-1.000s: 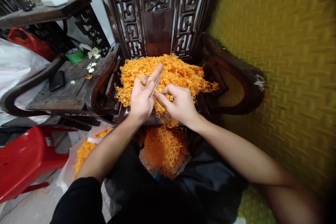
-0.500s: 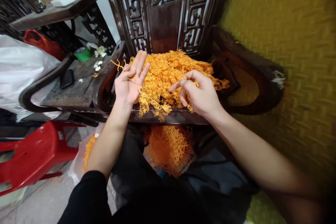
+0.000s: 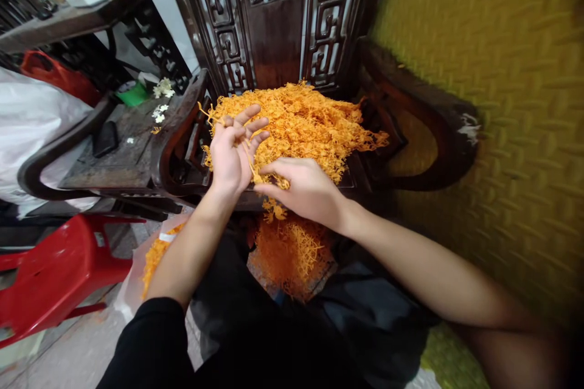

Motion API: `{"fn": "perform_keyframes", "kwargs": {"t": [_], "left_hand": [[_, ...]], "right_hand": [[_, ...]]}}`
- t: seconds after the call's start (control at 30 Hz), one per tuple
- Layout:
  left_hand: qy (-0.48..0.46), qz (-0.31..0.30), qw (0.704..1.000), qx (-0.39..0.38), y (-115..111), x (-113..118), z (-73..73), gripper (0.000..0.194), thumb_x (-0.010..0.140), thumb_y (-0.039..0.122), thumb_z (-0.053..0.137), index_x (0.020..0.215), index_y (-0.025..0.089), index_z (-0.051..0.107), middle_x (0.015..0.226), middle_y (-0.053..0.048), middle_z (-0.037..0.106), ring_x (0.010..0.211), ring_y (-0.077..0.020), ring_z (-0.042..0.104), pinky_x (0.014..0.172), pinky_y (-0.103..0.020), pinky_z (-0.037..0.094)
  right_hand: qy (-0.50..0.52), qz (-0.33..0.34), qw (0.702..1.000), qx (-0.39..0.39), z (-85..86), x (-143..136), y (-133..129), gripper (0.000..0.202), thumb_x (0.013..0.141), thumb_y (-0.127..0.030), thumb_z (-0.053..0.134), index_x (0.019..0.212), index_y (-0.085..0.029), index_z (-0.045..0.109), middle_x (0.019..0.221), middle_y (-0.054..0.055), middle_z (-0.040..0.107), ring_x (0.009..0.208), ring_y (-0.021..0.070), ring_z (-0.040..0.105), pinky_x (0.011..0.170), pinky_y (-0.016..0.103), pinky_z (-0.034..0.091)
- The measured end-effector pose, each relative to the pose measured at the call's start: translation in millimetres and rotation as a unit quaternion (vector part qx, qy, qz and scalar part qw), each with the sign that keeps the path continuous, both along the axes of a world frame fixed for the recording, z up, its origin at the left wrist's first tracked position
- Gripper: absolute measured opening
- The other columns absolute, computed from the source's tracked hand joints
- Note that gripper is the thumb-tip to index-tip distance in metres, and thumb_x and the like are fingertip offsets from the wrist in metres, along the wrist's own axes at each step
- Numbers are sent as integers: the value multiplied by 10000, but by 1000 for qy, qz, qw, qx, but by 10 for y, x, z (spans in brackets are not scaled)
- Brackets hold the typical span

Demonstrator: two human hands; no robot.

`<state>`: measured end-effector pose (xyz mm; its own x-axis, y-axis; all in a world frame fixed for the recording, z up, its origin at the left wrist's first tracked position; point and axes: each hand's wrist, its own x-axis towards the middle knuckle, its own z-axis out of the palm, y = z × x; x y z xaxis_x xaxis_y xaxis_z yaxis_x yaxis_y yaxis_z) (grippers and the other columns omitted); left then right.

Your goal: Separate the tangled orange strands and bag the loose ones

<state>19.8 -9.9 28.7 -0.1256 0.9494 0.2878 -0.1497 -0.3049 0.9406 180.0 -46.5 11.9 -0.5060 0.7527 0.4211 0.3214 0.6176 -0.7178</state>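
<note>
A large heap of orange-yellow, branching plastic-looking sprigs [image 3: 301,115] covers the seat of a dark carved wooden chair [image 3: 278,48]. Palm up, my left hand [image 3: 235,152] pinches one sprig [image 3: 250,161] between thumb and forefinger, the other fingers loosely spread. One end of that sprig sticks out past the fingertips on the left. Its frilly lower part runs across the palm to my right hand [image 3: 305,191], whose thumb and fingers close on it, and some of it dangles below. Both hands are over the front edge of the heap.
Below, between the knees, lies a second orange pile [image 3: 292,255]. A clear bag of orange pieces [image 3: 155,261] stands left, beside a red plastic chair [image 3: 64,273]. A side table [image 3: 114,164] carries a dark phone-like object [image 3: 106,138], green tape [image 3: 132,93] and white flower pieces [image 3: 162,103].
My right hand has moved left and down from over the heap and taken hold of the sprig's lower part. My left hand still pinches the sprig, its fingers more curled.
</note>
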Motion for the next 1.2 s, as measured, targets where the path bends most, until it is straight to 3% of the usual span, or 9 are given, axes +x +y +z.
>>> {"fn": "perform_keyframes", "kwargs": {"t": [0.13,0.27,0.43,0.57,0.67,0.8,0.93,1.07,1.2], "left_hand": [[71,-73,994,-39,-36,-32,58,328,953,482,570,1184,254,520,1238,-103,718,1020,-194,735,765,-289,589],[166,-172,966,-103,-56,-233,84,613,755,354,861,1280,206,581,925,-57,744,765,-137,699,658,-231,522],[205,-159,961,-95,-84,-330,71,369,746,279,849,1080,176,729,807,-16,707,704,-107,629,664,-227,499],[134,-77,986,-63,-50,-392,84,155,767,213,753,919,189,768,912,-32,729,692,-94,585,629,-218,485],[79,-81,988,-101,-9,-463,86,119,733,166,728,849,177,751,835,-28,703,614,-81,553,578,-217,470],[25,-57,995,-83,25,-486,65,130,753,179,732,882,180,733,732,1,640,604,-78,574,627,-222,523],[24,-80,996,-38,-14,-413,72,360,826,311,743,1172,226,696,1074,-68,737,929,-188,717,728,-307,613],[4,-270,962,-32,-67,-324,56,724,776,277,823,1433,367,531,1650,-39,414,1352,-344,588,774,-388,659],[51,-299,953,-28,-70,-259,-29,872,704,297,913,1474,313,504,1562,-130,531,1369,-361,586,869,-397,654]], "right_hand": [[61,-68,994,-53,65,128,148,237,963,-370,628,877,-170,722,849,26,735,752,168,627,753,297,436],[62,-102,990,-68,128,345,312,314,977,-422,593,836,-157,685,804,25,692,749,159,578,739,288,397],[-21,-100,993,-59,72,443,370,347,972,-431,571,768,-161,647,720,21,650,689,155,546,690,288,369],[-134,-144,980,-5,13,510,405,238,933,-316,586,766,-160,650,734,49,672,690,182,574,688,311,365],[-168,-169,970,43,-12,591,454,199,931,-282,579,815,-155,679,813,80,711,748,212,621,718,329,391],[-186,-102,975,68,2,643,466,205,948,-279,564,850,-155,694,867,91,729,790,215,643,757,334,419],[-142,64,988,-13,51,589,379,275,974,-349,568,796,-172,679,802,46,704,734,158,616,742,293,425],[-92,125,982,-104,45,498,293,332,977,-428,579,799,-166,676,742,11,668,688,129,573,698,270,401],[-57,120,978,-159,-41,442,302,385,960,-492,587,780,-157,644,726,2,630,687,126,539,689,274,375]]}}
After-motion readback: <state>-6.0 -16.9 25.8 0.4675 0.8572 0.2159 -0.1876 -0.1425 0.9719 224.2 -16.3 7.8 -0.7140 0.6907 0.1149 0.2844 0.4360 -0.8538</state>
